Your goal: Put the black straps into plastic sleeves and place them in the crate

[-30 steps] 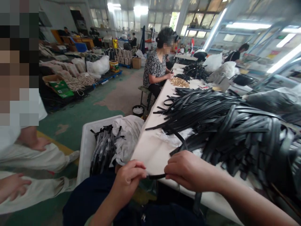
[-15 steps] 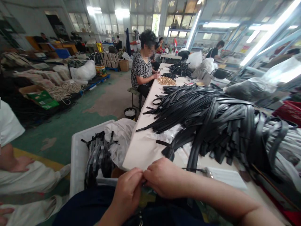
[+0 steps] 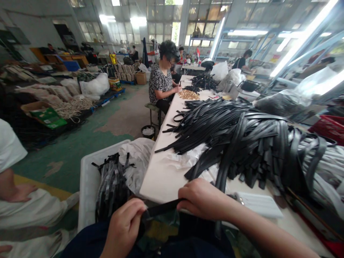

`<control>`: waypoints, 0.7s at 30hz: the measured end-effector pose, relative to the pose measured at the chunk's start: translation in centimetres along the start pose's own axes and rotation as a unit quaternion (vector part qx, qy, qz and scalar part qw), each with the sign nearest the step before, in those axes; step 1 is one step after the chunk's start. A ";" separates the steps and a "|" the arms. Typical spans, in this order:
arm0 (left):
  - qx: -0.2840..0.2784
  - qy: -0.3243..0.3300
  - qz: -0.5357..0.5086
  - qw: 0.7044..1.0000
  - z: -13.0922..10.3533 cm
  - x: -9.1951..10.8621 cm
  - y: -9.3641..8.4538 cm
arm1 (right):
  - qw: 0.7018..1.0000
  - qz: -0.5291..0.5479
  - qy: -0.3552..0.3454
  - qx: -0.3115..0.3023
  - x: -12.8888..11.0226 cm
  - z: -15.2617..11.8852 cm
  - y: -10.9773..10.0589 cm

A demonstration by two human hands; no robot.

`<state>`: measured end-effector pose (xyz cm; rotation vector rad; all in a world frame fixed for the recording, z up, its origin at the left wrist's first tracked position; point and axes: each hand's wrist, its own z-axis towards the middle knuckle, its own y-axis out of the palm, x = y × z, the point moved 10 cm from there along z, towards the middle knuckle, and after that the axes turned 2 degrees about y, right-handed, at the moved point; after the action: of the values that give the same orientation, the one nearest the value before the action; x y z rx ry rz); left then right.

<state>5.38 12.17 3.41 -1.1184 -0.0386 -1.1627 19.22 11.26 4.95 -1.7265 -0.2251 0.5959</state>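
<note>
A short stretch of black strap [image 3: 164, 209] runs between my two hands, in front of the near corner of the white table [image 3: 158, 179]. My left hand [image 3: 125, 224] pinches its left end, fingers closed. My right hand [image 3: 200, 199] is closed on the strap farther right, beside the table's edge. A large pile of black straps [image 3: 242, 139] covers much of the table, some hanging toward my right forearm. Left of the table, a white bin [image 3: 87, 182] holds more dark straps [image 3: 111, 190] and pale cloth [image 3: 139, 161].
A person in a patterned shirt [image 3: 161, 82] sits at the table's left side, near small gold-coloured pieces [image 3: 189, 94]. At the far left are another person's arm and pale trousers [image 3: 34, 208]. A white rectangular item [image 3: 259, 205] lies right of my right hand.
My hands have moved from touching each other to apart, left hand leftward and right hand rightward, and the strap now shows stretched between them.
</note>
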 end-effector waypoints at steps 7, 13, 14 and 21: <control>-0.037 0.004 -0.025 0.999 0.2 0.6 1.7 | 0.999 0.009 -0.041 0.029 -2.3 1.2 2.1; 0.189 -0.195 0.064 0.960 -4.2 -6.2 -6.4 | 0.875 0.302 0.187 0.328 7.9 -3.5 0.9; 0.220 -0.226 0.054 0.947 -4.9 -6.9 -7.0 | 0.836 0.414 0.184 0.309 8.4 -3.2 2.3; 0.033 -0.128 -0.080 0.988 -0.3 -1.8 -0.5 | 0.675 0.718 -0.058 0.160 -0.9 2.1 1.2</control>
<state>4.02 13.24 2.60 -1.2172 -0.3691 -1.1449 17.17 12.30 3.73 -1.2035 1.2418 1.7403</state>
